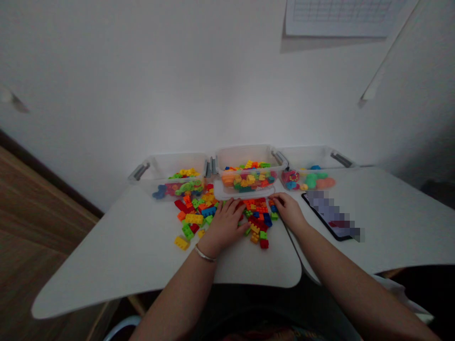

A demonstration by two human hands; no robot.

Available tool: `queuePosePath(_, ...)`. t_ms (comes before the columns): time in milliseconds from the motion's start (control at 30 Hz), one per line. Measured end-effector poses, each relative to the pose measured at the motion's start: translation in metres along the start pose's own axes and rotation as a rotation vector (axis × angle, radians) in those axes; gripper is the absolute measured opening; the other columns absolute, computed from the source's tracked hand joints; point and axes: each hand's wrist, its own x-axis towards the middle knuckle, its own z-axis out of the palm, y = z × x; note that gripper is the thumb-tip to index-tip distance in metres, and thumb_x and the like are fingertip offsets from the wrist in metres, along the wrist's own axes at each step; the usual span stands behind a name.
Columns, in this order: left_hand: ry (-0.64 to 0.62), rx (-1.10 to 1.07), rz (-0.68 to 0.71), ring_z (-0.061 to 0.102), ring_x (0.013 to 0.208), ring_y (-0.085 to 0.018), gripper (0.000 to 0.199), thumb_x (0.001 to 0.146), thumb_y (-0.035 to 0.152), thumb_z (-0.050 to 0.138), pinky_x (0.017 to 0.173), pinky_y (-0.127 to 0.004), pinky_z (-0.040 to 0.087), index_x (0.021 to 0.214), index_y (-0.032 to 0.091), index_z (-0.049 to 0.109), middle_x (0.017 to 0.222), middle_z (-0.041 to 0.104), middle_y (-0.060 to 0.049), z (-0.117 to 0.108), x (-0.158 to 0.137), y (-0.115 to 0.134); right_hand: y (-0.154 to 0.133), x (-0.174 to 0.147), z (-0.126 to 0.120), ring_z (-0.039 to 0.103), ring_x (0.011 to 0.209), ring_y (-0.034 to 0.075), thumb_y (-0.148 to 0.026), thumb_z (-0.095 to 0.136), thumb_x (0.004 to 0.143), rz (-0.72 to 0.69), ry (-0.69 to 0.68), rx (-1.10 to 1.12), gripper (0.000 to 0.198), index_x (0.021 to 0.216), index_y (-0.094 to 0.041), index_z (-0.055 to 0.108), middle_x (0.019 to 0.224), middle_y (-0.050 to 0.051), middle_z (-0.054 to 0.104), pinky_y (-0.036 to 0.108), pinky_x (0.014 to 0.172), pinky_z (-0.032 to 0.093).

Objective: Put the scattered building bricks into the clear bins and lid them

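A pile of colourful toy building bricks (pixel 194 219) in red, orange, yellow, green and blue is spread over the white table. My left hand (pixel 227 225) lies palm down on the middle of the pile, its fingers apart and covering some bricks. At the pile's right edge is my right hand (pixel 289 211), with index finger and thumb apart beside small blue and orange bricks (pixel 273 207). I see nothing held in it, though its other fingers are partly hidden. A yellow brick (pixel 182 243) sits at the pile's near left, and a red brick (pixel 264 244) at its near right.
Along the wall stand three clear plastic boxes: the left box (pixel 177 161), the middle box (pixel 245 154) on a clear lid (pixel 227 193), and the right box (pixel 305 156). All hold colourful pieces. A phone (pixel 330 218) lies right of my right hand. Two tabletops (pixel 263 272) meet at a seam.
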Motion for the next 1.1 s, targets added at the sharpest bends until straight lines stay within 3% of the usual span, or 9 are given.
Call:
queuePosePath(233,0.004,-0.009,-0.002,0.031,0.144,-0.031,0.055,0.094,0.047,0.049,0.119,-0.056,0.020,0.143,0.022,0.046,0.154,0.042,-0.011,0.000,0.000,-0.001,0.004,-0.004,-0.011,0.066,0.095,0.023,-0.022,0.047,0.082,-0.025,-0.019,0.003,0.028,0.093,-0.023,0.073,0.098,0.008,0.073,0.042,0.091,0.050)
queuePosePath(367,-0.002,-0.005,0.002,0.030,0.145,-0.032,0.057,0.094,0.047,0.049,0.119,-0.057,0.020,0.143,0.019,0.045,0.154,0.041,-0.012,0.000,0.000,-0.001,0.005,-0.005,-0.021,0.065,0.096,0.024,-0.012,0.049,0.070,-0.118,-0.188,0.016,0.042,0.102,-0.024,0.074,0.104,0.007,0.073,0.040,0.089,0.051)
queuePosePath(467,-0.001,0.003,0.002,0.031,0.145,-0.031,0.057,0.094,0.048,0.048,0.119,-0.057,0.020,0.144,0.020,0.045,0.154,0.041,-0.011,0.000,0.000,-0.001,0.001,-0.006,-0.024,0.064,0.087,0.024,-0.013,0.053,0.070,-0.171,-0.271,-0.050,0.045,0.110,-0.022,0.072,0.102,0.008,0.073,0.041,0.084,0.051)
queuePosePath(667,0.002,0.007,-0.007,0.031,0.144,-0.031,0.056,0.094,0.047,0.048,0.119,-0.056,0.021,0.143,0.020,0.045,0.153,0.042,-0.011,-0.001,0.001,0.000,0.000,-0.006,-0.016,0.062,0.086,0.024,-0.015,0.052,0.077,-0.172,-0.218,-0.145,0.037,0.110,-0.019,0.069,0.097,0.009,0.072,0.040,0.081,0.051)
queuePosePath(867,-0.005,0.008,-0.008,0.031,0.144,-0.031,0.056,0.094,0.046,0.048,0.120,-0.056,0.020,0.143,0.018,0.046,0.154,0.042,-0.011,-0.003,0.000,0.002,0.005,-0.003,-0.004,0.061,0.089,0.024,-0.013,0.052,0.079,-0.170,-0.143,-0.226,0.023,0.095,-0.019,0.068,0.095,0.009,0.070,0.041,0.087,0.049)
queuePosePath(1100,-0.021,0.031,-0.019,0.031,0.145,-0.030,0.056,0.096,0.048,0.046,0.120,-0.055,0.021,0.143,0.019,0.046,0.154,0.041,-0.010,-0.003,0.001,0.003,0.006,-0.001,-0.005,0.063,0.080,0.022,-0.017,0.056,0.077,-0.138,-0.106,-0.092,0.020,0.089,-0.020,0.071,0.089,0.008,0.071,0.038,0.079,0.050)
